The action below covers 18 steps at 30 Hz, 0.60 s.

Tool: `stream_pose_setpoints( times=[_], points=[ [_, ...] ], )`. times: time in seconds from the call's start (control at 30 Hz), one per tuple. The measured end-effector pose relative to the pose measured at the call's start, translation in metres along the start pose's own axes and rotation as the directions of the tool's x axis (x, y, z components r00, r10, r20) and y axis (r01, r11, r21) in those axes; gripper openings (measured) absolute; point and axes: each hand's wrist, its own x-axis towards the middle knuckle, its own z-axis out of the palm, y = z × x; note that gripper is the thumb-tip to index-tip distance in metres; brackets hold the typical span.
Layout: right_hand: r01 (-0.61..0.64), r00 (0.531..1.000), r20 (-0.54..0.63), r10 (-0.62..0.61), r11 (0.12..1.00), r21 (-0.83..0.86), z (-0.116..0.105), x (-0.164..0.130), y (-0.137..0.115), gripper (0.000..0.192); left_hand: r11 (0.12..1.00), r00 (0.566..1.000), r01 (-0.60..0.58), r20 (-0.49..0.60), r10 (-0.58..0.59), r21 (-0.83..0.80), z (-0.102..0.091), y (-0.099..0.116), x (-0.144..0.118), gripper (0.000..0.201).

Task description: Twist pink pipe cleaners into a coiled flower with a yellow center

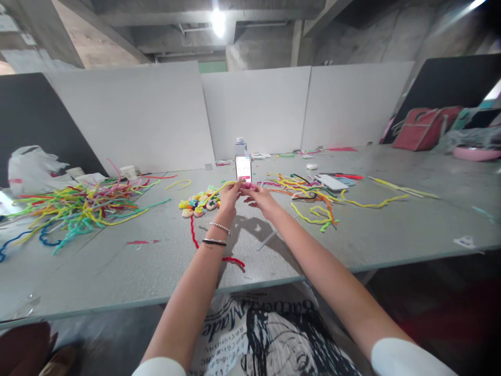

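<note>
We pinch a fuzzy pink stem [247,185] between both hands [230,194] [258,196], just before the phone [243,167].

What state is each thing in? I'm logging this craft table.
left hand: pinching a pink pipe cleaner
right hand: gripping the same piece
phone: upright, screen lit
red pipe cleaner: lying loose on the table
water bottle: upright, capped

White partition boards [256,109] back the grey table [391,230] under concrete ceiling [156,26].
</note>
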Motion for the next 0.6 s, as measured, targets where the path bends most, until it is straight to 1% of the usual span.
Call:
stream_pose_setpoints(
  times=[0.1,0.23,0.37,0.5,0.6],
  points=[
    [-0.004,0.999,-0.044,0.007,0.998,0.066,-0.0011,0.0021,0.0014,0.024,1.0,0.999,-0.009,0.039,0.009,0.002,-0.0006,-0.0001,0.0,0.038],
    [0.003,1.0,-0.024,0.0,0.993,0.122,-0.0013,0.0014,0.0014,0.028,1.0,0.998,-0.011,0.065,0.01,0.009,-0.0017,-0.0008,0.0005,0.039],
    [0.031,0.999,-0.031,-0.028,0.996,0.085,-0.0011,0.0014,0.0009,0.025,0.998,0.999,-0.022,0.037,0.02,0.058,-0.0026,-0.0013,0.0015,0.04],
    [0.057,0.998,-0.005,-0.057,0.998,0.016,-0.0007,0.0027,0.0014,0.025,0.991,0.998,-0.065,-0.012,0.067,0.118,-0.0042,-0.0029,0.0042,0.041],
    [0.056,0.998,0.017,-0.056,0.998,-0.012,0.0001,0.0025,0.0013,0.024,0.985,0.993,-0.104,-0.036,0.11,0.137,-0.0051,-0.0036,0.006,0.042]
  ],
)
